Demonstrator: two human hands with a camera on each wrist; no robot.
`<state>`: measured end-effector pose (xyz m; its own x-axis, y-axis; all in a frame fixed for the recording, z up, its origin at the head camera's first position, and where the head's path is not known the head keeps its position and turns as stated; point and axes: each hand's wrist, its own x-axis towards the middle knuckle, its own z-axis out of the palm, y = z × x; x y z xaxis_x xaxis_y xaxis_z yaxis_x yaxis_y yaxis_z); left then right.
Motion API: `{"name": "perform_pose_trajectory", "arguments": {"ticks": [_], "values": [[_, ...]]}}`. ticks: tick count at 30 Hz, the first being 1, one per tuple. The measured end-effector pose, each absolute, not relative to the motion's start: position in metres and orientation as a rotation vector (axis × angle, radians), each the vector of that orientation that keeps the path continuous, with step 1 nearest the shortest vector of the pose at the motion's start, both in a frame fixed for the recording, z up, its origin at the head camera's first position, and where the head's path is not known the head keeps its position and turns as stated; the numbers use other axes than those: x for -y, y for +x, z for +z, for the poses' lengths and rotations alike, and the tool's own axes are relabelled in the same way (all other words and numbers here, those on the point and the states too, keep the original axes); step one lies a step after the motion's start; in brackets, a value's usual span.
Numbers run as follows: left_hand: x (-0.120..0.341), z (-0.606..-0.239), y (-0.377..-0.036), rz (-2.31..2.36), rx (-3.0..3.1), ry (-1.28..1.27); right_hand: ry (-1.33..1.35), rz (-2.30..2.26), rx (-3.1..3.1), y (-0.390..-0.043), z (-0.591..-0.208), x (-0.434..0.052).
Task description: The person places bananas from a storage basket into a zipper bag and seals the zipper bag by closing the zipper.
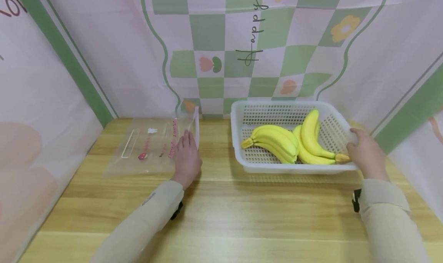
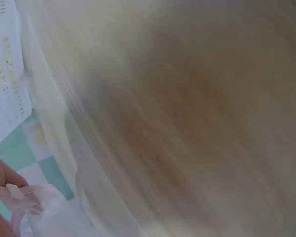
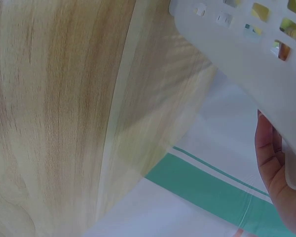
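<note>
A wooden table fills the lower frame, printed cloth walls close behind. At left of centre the left hand pinches the clear bag by its pink edge. At right, the right hand grips the white basket of bananas.

My left hand sits centre-left of the frame, fingers curled and pinching. My right hand, at the right edge, grips with its fingers curled.
</note>
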<state>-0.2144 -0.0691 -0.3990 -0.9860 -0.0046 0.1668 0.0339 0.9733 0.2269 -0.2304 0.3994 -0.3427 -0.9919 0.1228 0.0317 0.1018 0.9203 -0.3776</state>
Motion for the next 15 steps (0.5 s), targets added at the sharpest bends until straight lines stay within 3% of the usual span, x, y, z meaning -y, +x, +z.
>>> {"name": "perform_pose_trajectory", "arguments": {"ticks": [15], "values": [[0.0760, -0.4008, -0.2202, -0.642, 2.761, 0.045, -0.191, 0.605, 3.028, -0.2305, -0.3422, -0.3989]]}}
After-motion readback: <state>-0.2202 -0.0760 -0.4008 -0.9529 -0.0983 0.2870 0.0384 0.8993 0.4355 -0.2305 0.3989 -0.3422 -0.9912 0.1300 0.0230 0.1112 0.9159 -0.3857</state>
